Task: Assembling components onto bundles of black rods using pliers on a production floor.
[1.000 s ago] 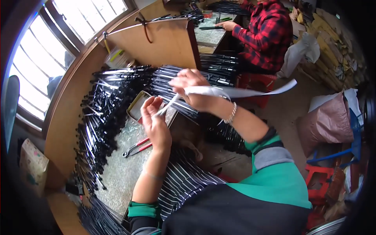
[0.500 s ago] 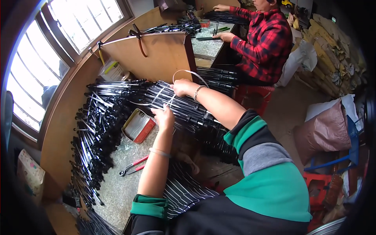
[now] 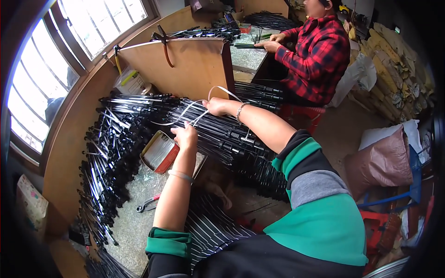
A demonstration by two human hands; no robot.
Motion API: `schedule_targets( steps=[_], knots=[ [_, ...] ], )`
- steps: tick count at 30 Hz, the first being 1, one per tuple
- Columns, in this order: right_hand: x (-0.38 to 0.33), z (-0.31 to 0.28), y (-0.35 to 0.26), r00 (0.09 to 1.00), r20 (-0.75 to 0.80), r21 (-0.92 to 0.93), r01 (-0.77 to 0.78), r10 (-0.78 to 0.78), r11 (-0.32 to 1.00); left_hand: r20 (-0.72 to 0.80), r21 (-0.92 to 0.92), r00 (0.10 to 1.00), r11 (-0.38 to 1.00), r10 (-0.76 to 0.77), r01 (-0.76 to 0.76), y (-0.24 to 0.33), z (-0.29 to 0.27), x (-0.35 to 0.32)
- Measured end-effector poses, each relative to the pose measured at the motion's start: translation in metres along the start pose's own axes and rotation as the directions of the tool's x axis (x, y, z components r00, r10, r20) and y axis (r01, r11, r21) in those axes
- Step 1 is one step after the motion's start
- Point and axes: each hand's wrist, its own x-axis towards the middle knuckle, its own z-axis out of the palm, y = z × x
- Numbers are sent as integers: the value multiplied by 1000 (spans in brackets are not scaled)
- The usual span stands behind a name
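A white strap [image 3: 220, 88] loops around a bundle of thin black rods [image 3: 204, 121] with black end fittings. My right hand [image 3: 216, 106] is closed on the strap at the far side of the bundle, and a loose loop arches above the wrist. On the near side my left hand [image 3: 185, 135] pinches the strap close to where its lengths meet. Below the left hand sits an open red tin [image 3: 174, 157] holding thin clear strips. Red-handled pliers [image 3: 147, 203] lie on the table, partly covered by my left forearm.
Silver and black rods [image 3: 104, 157] are piled along the curved wooden edge at left. A wooden partition [image 3: 181, 67] with hanging pliers [image 3: 164, 45] stands ahead. Beyond it, a co-worker in a checked shirt [image 3: 315, 55] handles dark rods. Sacks [image 3: 382, 162] stand at right.
Both my hands keep hold of the strap, with only a slight shift. My left forearm covers more of the pliers. The co-worker's hands have come together over the rods.
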Motion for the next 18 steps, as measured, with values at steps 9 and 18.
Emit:
schedule_targets(
  steps=[9,18],
  knots=[
    [25,8,14,992,115,120,-68,54,990,38,-34,999,999,-17,19,-7,1,18],
    [62,67,17,981,114,416,-192,158,889,28,-31,996,996,-89,89,-26,-21,41]
  ],
)
